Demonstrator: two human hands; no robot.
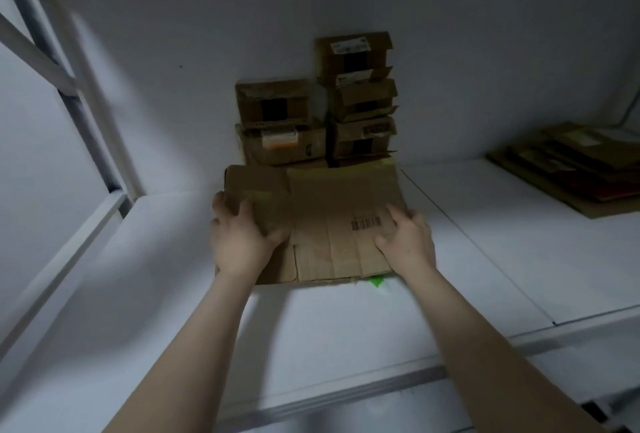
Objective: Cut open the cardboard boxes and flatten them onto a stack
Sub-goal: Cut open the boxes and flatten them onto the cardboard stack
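A flattened brown cardboard box [332, 221] with a barcode lies on the white table, just in front of me. My left hand [242, 235] grips its folded left flap, fingers curled over the edge. My right hand [408, 235] presses flat on the box's right side beside the barcode. Behind it, against the wall, stand two piles of uncut cardboard boxes: a left pile [277, 121] of two and a taller right pile [360, 97] of three. A stack of flattened cardboard [571, 162] lies at the far right of the table.
A small green object [377, 282] peeks out from under the box's near right corner. The white table [485, 252] has a seam running diagonally to the right of the box. A white metal frame [69, 93] rises at the left.
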